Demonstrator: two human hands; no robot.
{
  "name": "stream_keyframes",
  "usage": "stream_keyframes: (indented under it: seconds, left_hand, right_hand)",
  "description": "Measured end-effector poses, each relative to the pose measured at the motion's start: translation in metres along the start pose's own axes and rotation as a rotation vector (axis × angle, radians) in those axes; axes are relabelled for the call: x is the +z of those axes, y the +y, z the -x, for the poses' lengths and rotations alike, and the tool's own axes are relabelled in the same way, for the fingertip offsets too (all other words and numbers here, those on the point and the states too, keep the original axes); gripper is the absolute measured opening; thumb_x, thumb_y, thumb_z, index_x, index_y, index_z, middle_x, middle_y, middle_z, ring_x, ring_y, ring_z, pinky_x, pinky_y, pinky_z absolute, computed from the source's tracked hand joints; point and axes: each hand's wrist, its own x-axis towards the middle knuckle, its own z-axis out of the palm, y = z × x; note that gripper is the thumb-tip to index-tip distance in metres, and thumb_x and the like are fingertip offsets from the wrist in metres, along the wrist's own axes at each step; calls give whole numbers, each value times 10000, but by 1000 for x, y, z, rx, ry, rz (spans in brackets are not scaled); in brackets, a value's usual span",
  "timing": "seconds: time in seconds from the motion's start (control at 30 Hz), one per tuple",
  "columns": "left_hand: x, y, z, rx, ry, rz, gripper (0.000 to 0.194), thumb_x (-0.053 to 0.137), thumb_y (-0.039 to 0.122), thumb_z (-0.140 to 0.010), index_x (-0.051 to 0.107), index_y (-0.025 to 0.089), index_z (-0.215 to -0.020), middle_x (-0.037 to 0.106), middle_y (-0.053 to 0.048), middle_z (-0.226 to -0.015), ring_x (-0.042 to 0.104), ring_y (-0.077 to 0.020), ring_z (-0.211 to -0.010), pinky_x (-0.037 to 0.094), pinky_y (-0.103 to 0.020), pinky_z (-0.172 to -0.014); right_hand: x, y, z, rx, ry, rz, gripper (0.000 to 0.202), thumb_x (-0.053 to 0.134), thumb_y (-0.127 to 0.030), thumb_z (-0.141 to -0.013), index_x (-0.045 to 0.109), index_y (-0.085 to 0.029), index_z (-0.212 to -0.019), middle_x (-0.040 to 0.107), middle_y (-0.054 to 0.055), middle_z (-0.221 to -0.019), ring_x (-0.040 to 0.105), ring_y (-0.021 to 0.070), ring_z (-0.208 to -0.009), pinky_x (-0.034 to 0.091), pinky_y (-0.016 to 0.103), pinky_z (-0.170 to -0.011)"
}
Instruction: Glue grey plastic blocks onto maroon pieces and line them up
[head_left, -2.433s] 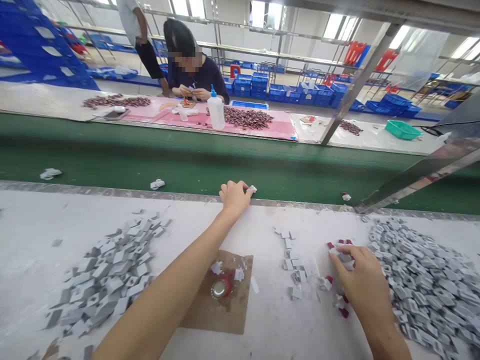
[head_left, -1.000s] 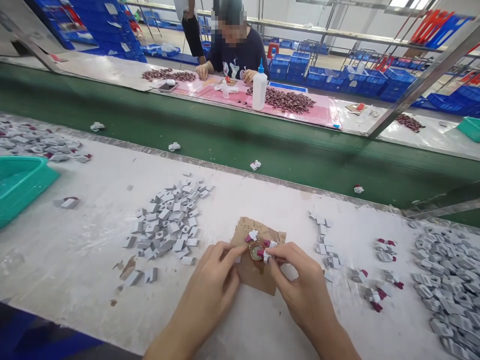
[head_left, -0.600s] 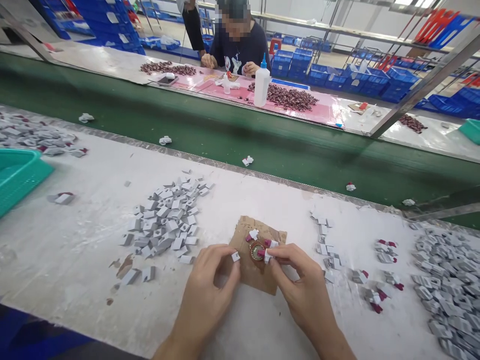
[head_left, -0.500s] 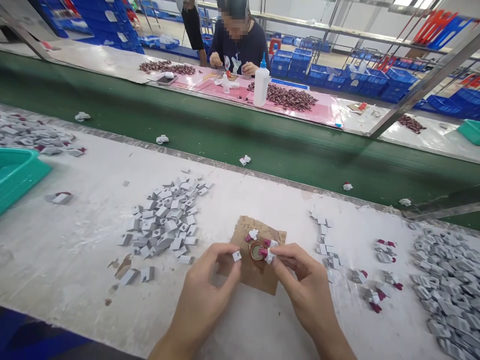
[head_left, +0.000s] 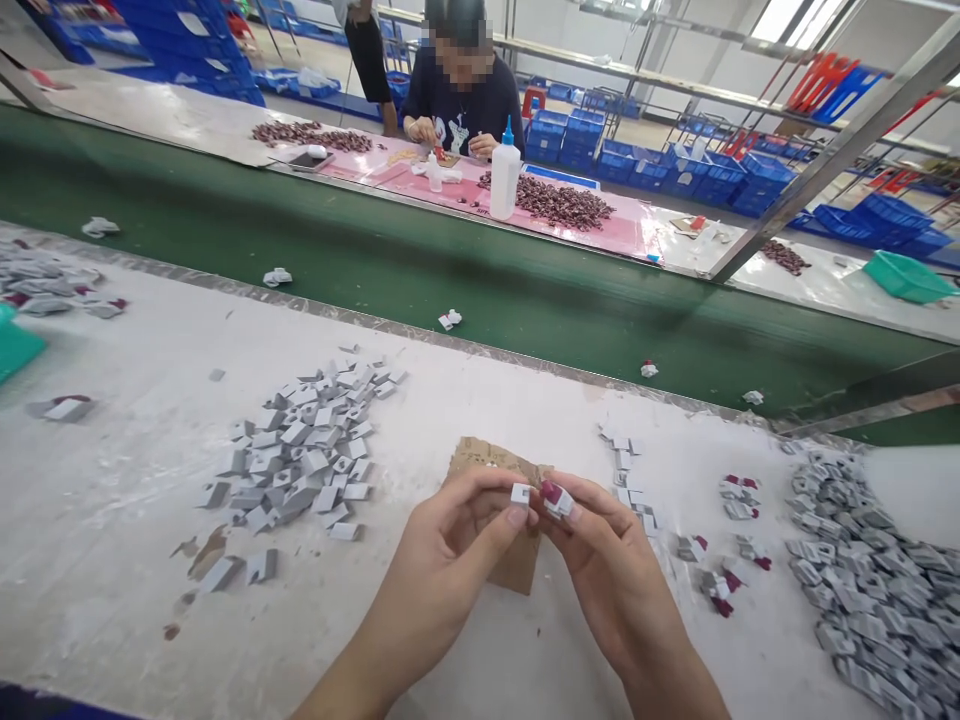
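Note:
Between the thumb and fingers of my left hand [head_left: 450, 545] is a small grey plastic block [head_left: 520, 495]. My right hand [head_left: 611, 550] pinches a grey-and-maroon plastic piece [head_left: 556, 500], its maroon end turned towards the block. The two parts are close together; whether they touch I cannot tell. Both hands are above a piece of brown cardboard [head_left: 517, 567], covering most of it. A heap of grey blocks [head_left: 300, 440] lies to the left, with a few loose ones nearer me. Several grey-and-maroon pieces [head_left: 720, 590] lie to the right.
A large pile of grey parts [head_left: 885, 580] spreads at the far right. Beyond the table edge runs a green conveyor belt [head_left: 360, 265] carrying scattered pieces. Across it, a person [head_left: 461, 100] works behind a white bottle [head_left: 505, 175]. A teal basket [head_left: 19, 345] stands at the left edge.
My hands have come together, bringing the grey block beside the grey-and-maroon piece. That piece has been lifted off the cardboard area. The view has shifted, and pieces on the belt appear further left.

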Motion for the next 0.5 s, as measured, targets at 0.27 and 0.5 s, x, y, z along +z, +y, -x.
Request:
stream_keyframes:
  seconds: [0.27,0.5]
  left_hand:
    - [5,0,-2,19,3,-56,175,718,438,-1002,809,316,-1089,822,-32,-986,796,-244,-928,677,-383,-883]
    - [0,-3,-6,-5,-74,-108,175,712,429,-1005,801,310,-1098,849,-41,-1056,811,-268,-995,662,-423,-939]
  right_hand:
    - [-7,5,3,-155,19,188,184,847,-427,-948,898,-340,-1102,817,43,-1011,759,265,-1021,635,397,-928]
    - [-11,6,8,-272,11,403,204,755,-371,-1039,873,-344,-1203,794,52,-1044,735,242,-992,610,365,-868]
